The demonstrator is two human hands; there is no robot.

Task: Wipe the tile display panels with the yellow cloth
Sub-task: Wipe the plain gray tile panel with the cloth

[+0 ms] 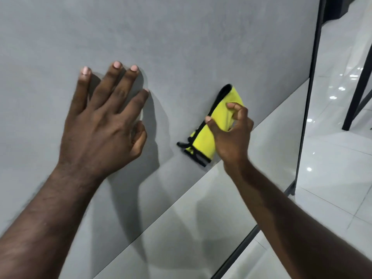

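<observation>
Between right fingers (234, 109): yellow cloth (203, 143).

**Glossy showroom floor and black metalwork on the right**

A white tiled floor (332, 178) fills the right side of the view. It is polished enough to mirror several small bright spots of overhead light, and thin grout lines cross it. A slim black upright post (312, 77) runs from the top of the view downward, leaning slightly left. Lower down, a black bottom rail (235, 252) slants towards the bottom edge. Further right, a black metal leg (356, 97) stands tilted on the floor, with a thinner strut joining it. A dark furniture piece (342, 9) sits in the top right corner, too cropped to identify.
</observation>
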